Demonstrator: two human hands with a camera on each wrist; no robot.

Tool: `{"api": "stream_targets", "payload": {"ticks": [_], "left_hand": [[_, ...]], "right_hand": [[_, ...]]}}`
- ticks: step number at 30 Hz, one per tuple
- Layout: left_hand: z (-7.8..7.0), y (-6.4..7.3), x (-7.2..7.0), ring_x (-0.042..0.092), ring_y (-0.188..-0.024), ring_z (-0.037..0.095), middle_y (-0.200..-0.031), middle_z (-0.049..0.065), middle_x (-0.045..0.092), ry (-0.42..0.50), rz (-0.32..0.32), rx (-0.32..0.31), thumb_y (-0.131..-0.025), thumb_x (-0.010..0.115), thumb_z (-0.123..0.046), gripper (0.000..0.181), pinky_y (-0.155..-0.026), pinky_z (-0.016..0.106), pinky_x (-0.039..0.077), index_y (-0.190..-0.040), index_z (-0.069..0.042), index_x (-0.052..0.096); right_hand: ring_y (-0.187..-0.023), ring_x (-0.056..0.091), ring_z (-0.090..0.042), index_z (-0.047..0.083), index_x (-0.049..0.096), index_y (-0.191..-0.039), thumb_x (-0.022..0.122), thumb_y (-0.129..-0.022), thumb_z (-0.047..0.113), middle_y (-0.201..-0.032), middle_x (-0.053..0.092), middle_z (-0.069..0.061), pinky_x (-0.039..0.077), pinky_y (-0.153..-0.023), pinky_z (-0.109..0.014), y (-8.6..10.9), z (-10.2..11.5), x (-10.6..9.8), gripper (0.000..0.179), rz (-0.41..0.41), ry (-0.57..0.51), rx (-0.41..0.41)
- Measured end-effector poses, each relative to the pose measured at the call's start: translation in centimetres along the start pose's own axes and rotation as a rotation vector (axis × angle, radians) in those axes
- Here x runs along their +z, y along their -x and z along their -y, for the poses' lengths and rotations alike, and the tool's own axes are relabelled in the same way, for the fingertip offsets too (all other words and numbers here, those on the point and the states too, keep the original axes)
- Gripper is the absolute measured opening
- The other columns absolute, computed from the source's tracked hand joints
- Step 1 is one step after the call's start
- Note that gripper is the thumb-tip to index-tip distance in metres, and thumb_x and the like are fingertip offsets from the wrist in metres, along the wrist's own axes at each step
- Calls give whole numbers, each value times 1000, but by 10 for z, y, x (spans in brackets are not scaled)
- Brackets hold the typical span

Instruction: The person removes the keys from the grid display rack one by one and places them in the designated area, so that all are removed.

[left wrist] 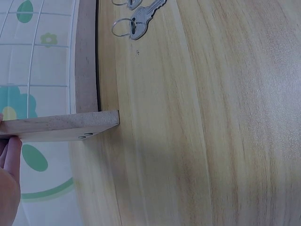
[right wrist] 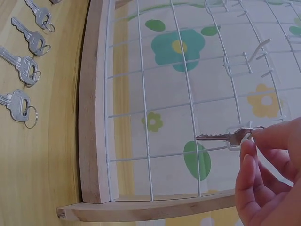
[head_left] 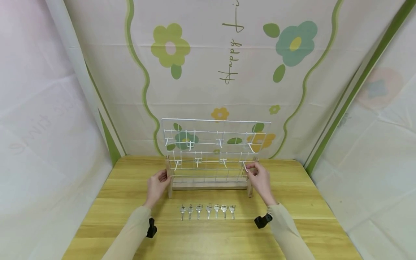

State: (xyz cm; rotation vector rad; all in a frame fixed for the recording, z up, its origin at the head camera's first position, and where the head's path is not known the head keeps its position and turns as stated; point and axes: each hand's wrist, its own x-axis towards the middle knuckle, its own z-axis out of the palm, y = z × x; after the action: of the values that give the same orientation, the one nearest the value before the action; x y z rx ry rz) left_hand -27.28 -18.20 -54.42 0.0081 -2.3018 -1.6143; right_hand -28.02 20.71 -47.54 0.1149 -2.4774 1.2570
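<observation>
A white wire grid rack (head_left: 216,121) in a wooden frame stands on the table, with two rows of white hooks (head_left: 224,162). My right hand (head_left: 260,177) pinches a silver key (right wrist: 221,137) by its head, right at the lower-row hook on the far right; the key's toothed blade points away from the fingers in the right wrist view. My left hand (head_left: 158,186) grips the wooden side post (left wrist: 61,125) of the frame, fingers behind it and partly hidden. In front of the rack lies a row of several silver keys (head_left: 208,211), each with a small ring.
The wood-grain table (head_left: 208,238) stretches in front of the rack and to both sides. A white cloth (head_left: 201,86) printed with flowers hangs close behind the rack, and pale cloth walls (head_left: 373,144) rise on either side.
</observation>
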Motion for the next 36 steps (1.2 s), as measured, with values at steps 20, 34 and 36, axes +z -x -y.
{"api": "stream_targets", "payload": {"ticks": [20, 34, 36], "left_hand": [[0, -2, 1, 71, -101, 41, -112, 31, 69, -33, -3, 27, -87, 73, 0, 32, -83, 33, 65, -115, 12, 65], [2, -2, 1, 71, -103, 42, -113, 32, 69, -9, -8, 13, -86, 73, 0, 32, -85, 32, 64, -115, 12, 65], [2, -2, 2, 70, -103, 42, -114, 32, 68, -11, -7, 9, -86, 73, 0, 33, -86, 33, 64, -116, 12, 65]], "right_hand": [[-61, 60, -9, 4, 68, -97, 70, -91, 8, -93, 70, -15, 46, -45, -16, 17, 3, -8, 8, 24, -97, 57], [-55, 51, 3, -1, 68, -97, 68, -92, 5, -90, 69, -20, 47, -46, -13, 26, 6, -10, 7, 8, -126, 5], [-56, 50, 2, 1, 68, -96, 68, -92, 6, -90, 69, -18, 46, -46, -12, 28, 5, -11, 6, 14, -116, -1]]}}
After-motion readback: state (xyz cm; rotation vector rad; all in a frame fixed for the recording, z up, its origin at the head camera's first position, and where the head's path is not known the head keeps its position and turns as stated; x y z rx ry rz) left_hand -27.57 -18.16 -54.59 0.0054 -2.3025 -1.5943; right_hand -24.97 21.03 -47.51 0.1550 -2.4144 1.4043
